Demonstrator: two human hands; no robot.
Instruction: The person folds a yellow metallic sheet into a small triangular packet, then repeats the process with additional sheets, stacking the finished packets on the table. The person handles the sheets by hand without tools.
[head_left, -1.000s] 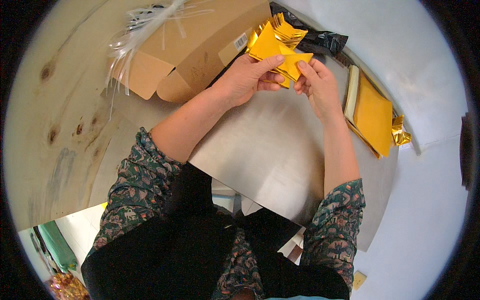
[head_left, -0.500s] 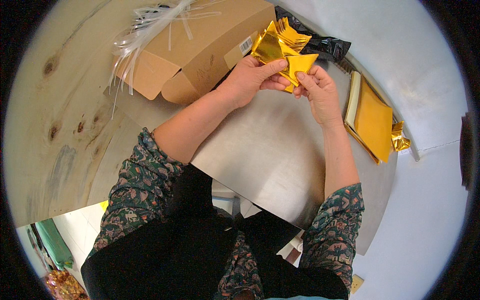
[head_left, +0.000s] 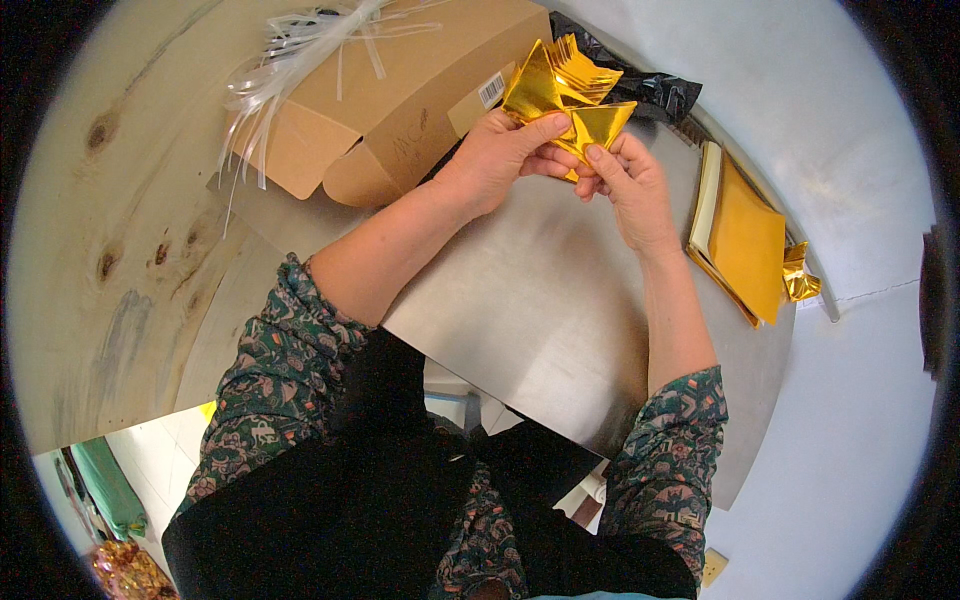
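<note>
Between my two hands is a piece of shiny gold foil paper (head_left: 598,122), folded into pointed flaps. My left hand (head_left: 512,152) pinches its left side, with the thumb on top and the fingers curled beneath. On the right, my right hand (head_left: 632,180) grips the lower right edge between thumb and fingers. A larger gold point (head_left: 535,85) rises just above my left thumb; whether it belongs to the same piece I cannot tell. Right behind the hands, several folded gold foil pieces (head_left: 585,72) stand in a row, their lower parts hidden.
An open cardboard box (head_left: 400,100) lies at the left, with clear plastic strips (head_left: 300,70) draped over it. Black plastic (head_left: 655,95) sits behind the foil. A stack of gold paper sheets (head_left: 745,235) rests at the right by the wall, beside a small gold folded piece (head_left: 798,272). Under everything is a metal tabletop (head_left: 530,300).
My fingers have shifted slightly on the foil, and the right hand has moved a little to the left. The piece's upper flap has changed shape a little. Everything else stays put.
</note>
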